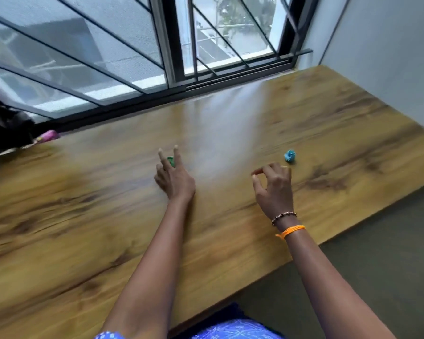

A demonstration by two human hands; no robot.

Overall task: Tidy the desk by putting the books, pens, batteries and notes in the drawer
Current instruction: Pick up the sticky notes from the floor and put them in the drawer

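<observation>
Wood-grain desk top [230,118] runs under a barred window [171,40], with a pale wall on the right. We log motion blur across most of the view, heaviest toward the left.

Left hand [174,178]: reached out over the middle of the desk, two fingers [176,155] straight and spread apart in a V, the others partly bent. A small green crumpled paper note [171,161] sits just beyond the knuckles, between those two fingers and partly hidden by them. We cannot tell whether the fingers touch it; nothing is gripped.

Right hand [274,185]: raised over the desk, fingers loosely curled with thumb and forefinger tips near each other. It holds nothing. A beaded bracelet [284,216] and an orange thread band [291,231] circle that wrist.

A small blue crumpled paper note [290,156] lies on the desk just past the right hand's fingertips, apart from them.

Far left edge: a pink object [48,136], too blurred to identify, beside a dark bag-like shape [5,128].

At the bottom of the view, blue patterned cloth [230,330] is visible between the forearms.

We can read no writing, brand or label on any item.
</observation>
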